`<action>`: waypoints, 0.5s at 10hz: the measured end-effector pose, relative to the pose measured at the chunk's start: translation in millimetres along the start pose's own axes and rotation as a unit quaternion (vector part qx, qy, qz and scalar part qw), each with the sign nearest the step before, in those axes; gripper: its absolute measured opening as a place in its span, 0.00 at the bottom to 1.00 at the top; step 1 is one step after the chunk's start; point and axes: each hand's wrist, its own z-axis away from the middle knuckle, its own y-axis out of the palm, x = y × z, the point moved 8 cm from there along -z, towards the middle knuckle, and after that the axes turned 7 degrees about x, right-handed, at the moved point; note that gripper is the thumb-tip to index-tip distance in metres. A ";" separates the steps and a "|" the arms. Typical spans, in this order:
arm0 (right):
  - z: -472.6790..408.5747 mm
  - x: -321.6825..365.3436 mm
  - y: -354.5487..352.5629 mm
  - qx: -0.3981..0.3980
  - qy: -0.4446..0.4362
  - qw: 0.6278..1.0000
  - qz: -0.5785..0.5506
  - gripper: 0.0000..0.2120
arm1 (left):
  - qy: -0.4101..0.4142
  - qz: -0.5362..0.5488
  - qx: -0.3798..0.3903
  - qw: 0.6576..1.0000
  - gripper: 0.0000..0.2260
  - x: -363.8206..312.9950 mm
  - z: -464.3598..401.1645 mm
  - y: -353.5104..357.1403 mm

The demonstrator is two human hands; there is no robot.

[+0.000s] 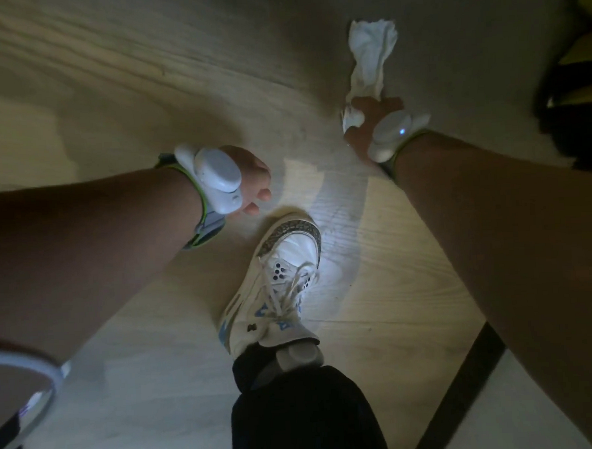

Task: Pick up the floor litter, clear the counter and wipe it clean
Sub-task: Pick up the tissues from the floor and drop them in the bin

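Head camera looks down at the wooden floor (116, 96), where my right hand (368, 124) pinches a crumpled white tissue (371, 59) and my left hand (251, 178) hangs loosely curled, empty; I'd gather every trailing fold before lifting.

You held a white tissue (371, 54) over pale wood-grain floor (108, 79). Your sneaker (277, 280) was white with light-blue lettering and a grey speckled toe band; your trouser leg (304, 416) was black.
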 end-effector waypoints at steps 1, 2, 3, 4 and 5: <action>0.5 12.3 14.5 0.020 -0.028 0.999 0.029 0.26 | -0.002 0.019 -0.004 1.000 0.16 4.9 2.2 -5.1; 0.2 19.4 25.5 -0.007 -0.004 1.000 0.002 0.25 | 0.013 0.016 -0.046 0.999 0.14 9.4 9.6 -18.3; 26.0 40.7 34.4 -0.015 -0.032 0.999 -0.018 0.29 | -0.016 0.028 -0.024 0.999 0.18 12.4 21.1 -24.6; 54.6 69.1 55.9 0.011 -0.069 0.997 -0.025 0.26 | -0.031 0.023 -0.024 0.999 0.19 26.0 29.4 -37.7; 77.4 93.2 67.9 0.019 -0.113 0.992 -0.054 0.25 | -0.019 0.011 -0.052 0.998 0.19 37.1 36.8 -53.0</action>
